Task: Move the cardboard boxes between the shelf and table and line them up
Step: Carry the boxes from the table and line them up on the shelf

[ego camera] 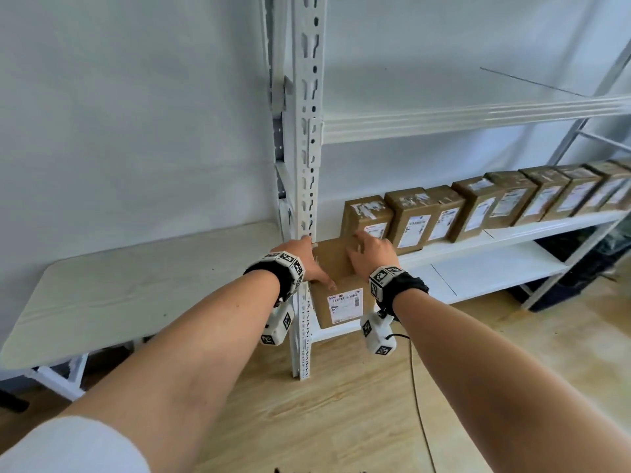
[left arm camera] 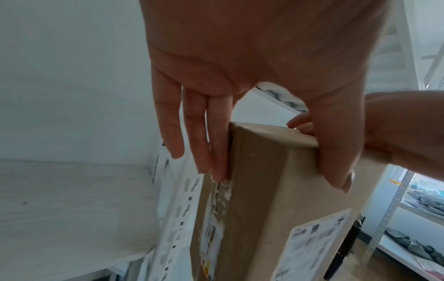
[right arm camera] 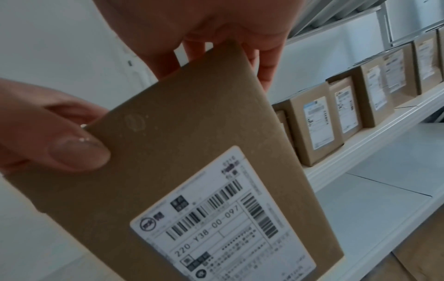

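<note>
A brown cardboard box (ego camera: pixel 333 261) with a white barcode label hangs in front of the shelf's left end, held by both hands. My left hand (ego camera: pixel 307 264) grips its left side, fingers (left arm camera: pixel 216 152) flat along that face and thumb (right arm camera: pixel 72 152) pressed on the labelled front. My right hand (ego camera: pixel 372 250) lies over the top, fingers (right arm camera: pixel 264 66) hooked behind the upper edge. In the wrist views the box (left arm camera: pixel 264 190) (right arm camera: pixel 180 142) looks tilted. Several similar labelled boxes (ego camera: pixel 478 206) stand in a row on the white shelf board (ego camera: pixel 546 227), just right of the held one.
A pale wooden table (ego camera: pixel 136 291) stands left of the shelf. The shelf's perforated white upright (ego camera: pixel 307 131) rises right beside my left hand. A lower shelf board (ego camera: pixel 495 268) lies beneath the row. Dark items (ego camera: pixel 573 268) sit under the shelf at right; a cable (ego camera: pixel 420 404) crosses the floor.
</note>
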{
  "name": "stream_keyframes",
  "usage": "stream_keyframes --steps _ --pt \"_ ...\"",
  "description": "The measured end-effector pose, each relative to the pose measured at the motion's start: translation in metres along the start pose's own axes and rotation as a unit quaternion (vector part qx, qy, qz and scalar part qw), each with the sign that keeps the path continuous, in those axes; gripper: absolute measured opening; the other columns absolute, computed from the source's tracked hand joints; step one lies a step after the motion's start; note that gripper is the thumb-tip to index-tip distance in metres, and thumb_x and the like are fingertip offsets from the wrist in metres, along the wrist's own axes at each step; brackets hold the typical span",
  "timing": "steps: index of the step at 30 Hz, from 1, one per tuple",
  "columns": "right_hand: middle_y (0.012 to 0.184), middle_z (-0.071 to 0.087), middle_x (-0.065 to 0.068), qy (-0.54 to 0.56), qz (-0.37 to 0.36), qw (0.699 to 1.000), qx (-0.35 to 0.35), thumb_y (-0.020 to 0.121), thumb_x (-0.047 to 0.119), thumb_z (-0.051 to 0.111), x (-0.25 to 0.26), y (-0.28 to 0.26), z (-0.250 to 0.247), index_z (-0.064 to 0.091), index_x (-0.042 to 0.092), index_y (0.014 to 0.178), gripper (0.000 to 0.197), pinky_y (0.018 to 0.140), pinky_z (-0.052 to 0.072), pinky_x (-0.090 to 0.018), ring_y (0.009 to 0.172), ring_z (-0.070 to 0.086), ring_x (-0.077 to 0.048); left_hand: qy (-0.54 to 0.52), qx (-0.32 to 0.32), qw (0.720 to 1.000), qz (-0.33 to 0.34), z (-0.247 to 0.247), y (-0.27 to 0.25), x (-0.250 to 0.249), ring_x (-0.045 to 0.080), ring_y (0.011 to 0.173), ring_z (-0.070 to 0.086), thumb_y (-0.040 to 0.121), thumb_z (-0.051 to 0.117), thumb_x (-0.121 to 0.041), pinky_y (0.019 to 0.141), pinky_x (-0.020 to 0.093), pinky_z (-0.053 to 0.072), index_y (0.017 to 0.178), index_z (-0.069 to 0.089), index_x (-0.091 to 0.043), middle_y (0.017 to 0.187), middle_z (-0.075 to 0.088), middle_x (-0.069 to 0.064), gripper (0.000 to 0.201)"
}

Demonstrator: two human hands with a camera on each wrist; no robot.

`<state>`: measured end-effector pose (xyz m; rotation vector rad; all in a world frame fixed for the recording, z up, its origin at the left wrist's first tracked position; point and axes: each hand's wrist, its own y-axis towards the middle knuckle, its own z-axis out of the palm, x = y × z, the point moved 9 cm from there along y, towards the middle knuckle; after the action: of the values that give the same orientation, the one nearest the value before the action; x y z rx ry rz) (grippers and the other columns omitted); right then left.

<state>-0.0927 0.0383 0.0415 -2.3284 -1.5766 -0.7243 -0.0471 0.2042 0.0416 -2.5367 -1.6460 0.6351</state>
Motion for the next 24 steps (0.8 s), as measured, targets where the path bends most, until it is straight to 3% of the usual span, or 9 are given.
stream_keyframes --steps 2,5,8,14,17,19,22,24 --pt "0.126 0.065 -0.006 0.006 -0.002 1.0 0.012 0.096 0.033 0.056 -0.024 0.011 -0.014 0.046 0.025 0.146 0.051 0.102 0.046 -0.035 0.122 0.054 -0.029 0.021 0.002 1.0 -0.002 0.002 0.012 -0.029 0.024 0.099 0.061 0.037 0.085 -0.073 0.081 0.037 0.053 0.131 0.041 -0.019 0.117 0.061 0.001 0.116" --pt "0.118 0.066 -0.006 0.003 -0.02 1.0 0.019 0.097 0.033 0.055 -0.053 0.027 -0.031 0.047 0.029 0.142 0.046 0.089 0.049 -0.033 0.11 0.061 -0.028 0.043 -0.011 0.999 -0.015 0.001 0.03 -0.064 0.026 0.091 0.063 0.04 0.087 -0.069 0.078 0.04 0.056 0.128 0.041 -0.017 0.104 0.062 0.002 0.112" --pt "0.112 0.066 -0.005 -0.008 -0.053 0.998 0.037 0.099 0.033 0.052 -0.069 0.046 -0.039 0.047 0.03 0.141 0.043 0.08 0.048 -0.03 0.103 0.062 -0.027 0.041 -0.027 0.998 -0.049 -0.002 0.043 -0.084 0.028 0.093 0.064 0.043 0.088 -0.066 0.079 0.04 0.056 0.13 0.04 -0.015 0.105 0.063 0.003 0.112" --pt "0.12 0.066 -0.008 0.011 -0.093 0.994 0.053 0.097 0.037 0.051 -0.069 0.088 -0.037 0.047 0.028 0.142 0.046 0.086 0.051 -0.034 0.108 0.061 -0.03 0.01 -0.056 0.992 -0.116 -0.027 0.058 -0.095 0.032 0.098 0.064 0.047 0.091 -0.054 0.073 0.038 0.053 0.132 0.038 -0.013 0.097 0.058 0.004 0.109" --pt "0.116 0.068 -0.006 0.014 -0.124 0.991 0.053 0.098 0.036 0.05 -0.057 0.109 -0.033 0.047 0.028 0.142 0.045 0.086 0.053 -0.037 0.106 0.062 -0.029 -0.006 -0.066 0.987 -0.148 -0.038 0.073 -0.089 0.034 0.105 0.062 0.053 0.092 -0.044 0.077 0.039 0.053 0.14 0.032 -0.013 0.112 0.06 0.009 0.11" --pt "0.112 0.069 -0.005 0.002 -0.147 0.988 0.054 0.098 0.035 0.049 -0.048 0.123 -0.029 0.049 0.026 0.141 0.043 0.085 0.053 -0.037 0.105 0.063 -0.028 -0.011 -0.067 0.982 -0.175 -0.043 0.084 -0.083 0.035 0.105 0.061 0.053 0.092 -0.038 0.073 0.038 0.052 0.137 0.034 -0.013 0.113 0.059 0.01 0.106" --pt "0.104 0.07 -0.005 -0.009 -0.17 0.985 0.034 0.097 0.033 0.049 -0.034 0.143 -0.029 0.059 0.024 0.13 0.035 0.081 0.053 -0.035 0.099 0.064 -0.028 -0.004 -0.043 0.981 -0.19 -0.052 0.098 -0.079 0.029 0.084 0.061 0.056 0.089 -0.032 0.059 0.031 0.048 0.125 0.043 -0.011 0.094 0.055 0.007 0.085" --pt "0.091 0.071 -0.006 -0.047 -0.187 0.981 -0.003 0.096 0.034 0.047 -0.026 0.157 -0.032 0.068 0.023 0.113 0.029 0.077 0.051 -0.034 0.096 0.064 -0.029 0.024 -0.011 0.984 -0.173 -0.057 0.109 -0.084 0.029 0.086 0.061 0.068 0.085 -0.032 0.065 0.032 0.051 0.105 0.048 -0.013 0.094 0.052 0.008 0.055"
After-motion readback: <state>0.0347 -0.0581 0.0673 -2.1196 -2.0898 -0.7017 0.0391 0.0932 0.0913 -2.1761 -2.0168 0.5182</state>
